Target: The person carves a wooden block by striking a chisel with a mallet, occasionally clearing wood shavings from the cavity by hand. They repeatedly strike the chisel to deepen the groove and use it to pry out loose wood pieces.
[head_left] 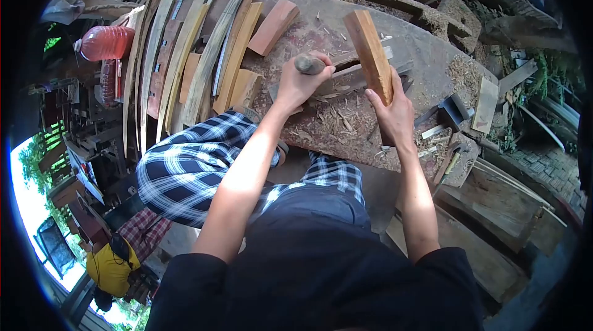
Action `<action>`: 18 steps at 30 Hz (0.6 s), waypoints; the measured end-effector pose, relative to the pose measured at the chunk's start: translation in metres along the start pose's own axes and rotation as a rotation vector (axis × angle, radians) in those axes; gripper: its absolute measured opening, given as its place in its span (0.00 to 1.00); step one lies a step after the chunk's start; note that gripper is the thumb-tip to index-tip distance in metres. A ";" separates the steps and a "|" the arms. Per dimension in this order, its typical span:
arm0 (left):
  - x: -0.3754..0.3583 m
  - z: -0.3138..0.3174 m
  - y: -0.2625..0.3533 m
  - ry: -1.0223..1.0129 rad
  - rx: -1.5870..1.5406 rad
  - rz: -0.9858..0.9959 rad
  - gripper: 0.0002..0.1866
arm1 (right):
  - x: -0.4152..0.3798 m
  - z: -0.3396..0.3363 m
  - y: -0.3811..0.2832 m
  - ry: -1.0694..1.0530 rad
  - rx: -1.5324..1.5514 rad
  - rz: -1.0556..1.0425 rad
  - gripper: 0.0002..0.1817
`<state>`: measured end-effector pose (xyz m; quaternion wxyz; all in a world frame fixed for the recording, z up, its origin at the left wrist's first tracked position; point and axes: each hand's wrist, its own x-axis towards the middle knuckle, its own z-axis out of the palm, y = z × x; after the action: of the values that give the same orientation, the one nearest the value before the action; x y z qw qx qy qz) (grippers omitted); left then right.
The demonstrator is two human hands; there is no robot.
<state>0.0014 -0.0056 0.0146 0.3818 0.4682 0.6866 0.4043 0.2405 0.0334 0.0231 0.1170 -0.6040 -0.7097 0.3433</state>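
My left hand point(301, 81) is closed round a tool with a rounded wooden handle point(308, 64), whose end points up at the camera. What lies below the handle is mostly hidden by the hand. To the right, my right hand point(394, 112) grips the lower end of a reddish-brown wooden block point(369, 50), tilted upward over the worktable point(426, 41). A flat length of wood point(352, 78) lies between the hands. Wood chips and shavings point(336, 120) cover the tabletop near its front edge.
Long wooden strips point(204, 65) line the table's left side, beside a reddish block point(273, 27). A pink liquid bottle point(106, 43) stands beyond them. A dark metal piece point(454, 112) lies at right. Another person point(113, 267) is at the far lower left.
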 end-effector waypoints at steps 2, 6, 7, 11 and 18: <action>-0.006 -0.009 -0.002 0.010 -0.064 -0.044 0.08 | -0.002 0.015 0.024 -0.036 -0.065 0.070 0.47; -0.010 -0.012 0.001 0.027 -0.111 -0.046 0.07 | -0.011 0.031 0.039 -0.008 -0.099 0.092 0.46; -0.010 -0.010 0.002 0.018 -0.056 -0.003 0.07 | -0.011 0.033 0.040 -0.008 -0.088 0.089 0.46; -0.009 0.003 0.006 -0.070 0.019 0.110 0.07 | -0.010 0.032 0.037 -0.013 -0.068 0.111 0.45; -0.002 0.018 0.001 -0.009 0.060 0.040 0.06 | -0.007 0.022 0.034 -0.076 -0.059 0.126 0.45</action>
<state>0.0184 -0.0037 0.0094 0.3627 0.4949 0.6872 0.3890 0.2564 0.0206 -0.0126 0.0505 -0.6371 -0.6842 0.3513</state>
